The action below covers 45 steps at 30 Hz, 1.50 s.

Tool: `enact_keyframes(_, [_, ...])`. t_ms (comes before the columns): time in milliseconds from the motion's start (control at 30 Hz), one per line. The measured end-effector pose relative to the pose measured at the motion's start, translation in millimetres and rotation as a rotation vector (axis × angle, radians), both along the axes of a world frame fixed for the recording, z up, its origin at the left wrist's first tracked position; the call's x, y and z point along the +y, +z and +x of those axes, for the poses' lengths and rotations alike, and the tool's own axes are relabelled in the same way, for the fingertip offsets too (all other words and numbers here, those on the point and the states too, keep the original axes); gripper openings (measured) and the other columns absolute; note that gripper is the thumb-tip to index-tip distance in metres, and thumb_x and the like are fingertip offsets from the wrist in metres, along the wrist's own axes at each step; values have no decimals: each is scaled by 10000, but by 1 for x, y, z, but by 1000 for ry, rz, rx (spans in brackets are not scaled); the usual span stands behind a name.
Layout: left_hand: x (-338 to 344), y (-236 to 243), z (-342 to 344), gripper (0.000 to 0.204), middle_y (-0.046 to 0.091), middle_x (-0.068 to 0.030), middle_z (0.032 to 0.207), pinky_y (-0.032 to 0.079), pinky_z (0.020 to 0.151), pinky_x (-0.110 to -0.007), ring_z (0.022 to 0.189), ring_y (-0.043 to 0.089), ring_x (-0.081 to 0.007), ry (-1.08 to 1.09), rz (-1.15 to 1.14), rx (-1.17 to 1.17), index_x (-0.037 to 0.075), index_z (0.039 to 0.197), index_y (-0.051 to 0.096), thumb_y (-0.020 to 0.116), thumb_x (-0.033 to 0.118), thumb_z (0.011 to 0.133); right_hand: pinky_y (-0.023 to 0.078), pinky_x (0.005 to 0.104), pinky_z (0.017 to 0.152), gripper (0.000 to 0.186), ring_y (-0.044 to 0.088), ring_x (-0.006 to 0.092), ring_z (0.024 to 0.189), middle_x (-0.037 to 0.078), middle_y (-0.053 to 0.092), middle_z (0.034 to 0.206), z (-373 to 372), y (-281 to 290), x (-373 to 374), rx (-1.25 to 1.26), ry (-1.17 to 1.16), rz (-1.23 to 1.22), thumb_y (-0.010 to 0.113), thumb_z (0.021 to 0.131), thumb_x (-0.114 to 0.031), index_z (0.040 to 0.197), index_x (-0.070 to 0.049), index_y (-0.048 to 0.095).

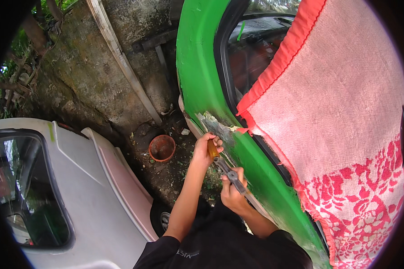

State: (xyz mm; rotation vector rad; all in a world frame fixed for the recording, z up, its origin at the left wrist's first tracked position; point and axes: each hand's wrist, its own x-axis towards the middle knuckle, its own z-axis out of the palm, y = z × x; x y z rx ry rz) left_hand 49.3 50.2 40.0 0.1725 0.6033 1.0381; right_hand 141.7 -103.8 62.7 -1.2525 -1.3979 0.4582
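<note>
My left hand [204, 148] is closed around a tool with an amber handle [212, 150], beside the damaged patch [216, 127] on a green car's body [199, 76]. Bare grey metal and peeling paint show on that patch. Nearer to me, my right hand [233, 193] grips a grey metal tool [229, 174] by its lower part. The far end of this tool lies close to the amber handle; whether they touch, I cannot tell. Its exact kind is unclear, and the working end of the amber-handled tool is hidden.
A pink towel with a red border [327, 103] covers much of the green car's windows. To the left stands a silver car [90, 193]. A reddish-brown pot [162, 148] sits on the littered ground between them. A long strip [121, 58] leans on the stained wall [76, 85].
</note>
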Motion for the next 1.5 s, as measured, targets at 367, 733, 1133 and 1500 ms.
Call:
enact_keyframes(367, [1, -1, 2, 153, 402, -33, 622, 374, 483, -323, 579, 416, -181, -7, -4, -11, 98, 761, 381, 505, 54, 838, 410, 342, 426, 187, 555, 270, 449, 125, 548, 630, 0, -8, -3, -130, -85, 264, 642, 910, -59, 974, 10, 480])
enact_keyframes(733, [4, -15, 1, 162, 402, -38, 623, 385, 488, -335, 600, 447, -195, -38, -3, 32, 99, 736, 378, 510, 65, 823, 379, 318, 455, 176, 489, 179, 483, 107, 506, 618, -10, -20, 15, 24, 66, -59, 606, 930, -35, 961, 1, 437])
enact_keyframes(1133, [8, -16, -10, 184, 397, -31, 612, 393, 509, -337, 591, 442, -193, -49, 22, -48, 111, 729, 368, 498, 71, 853, 436, 342, 451, 252, 593, 252, 463, 113, 557, 582, -5, -12, -7, -25, -56, 160, 634, 946, -149, 988, 9, 442])
enact_keyframes(1500, [16, -42, -37, 123, 374, -32, 654, 350, 457, -259, 576, 362, -155, -70, -43, -227, 103, 839, 396, 494, 29, 827, 383, 303, 466, 257, 477, 151, 476, 64, 472, 578, -9, -6, -7, 60, -27, 7, 637, 951, -170, 975, -5, 441])
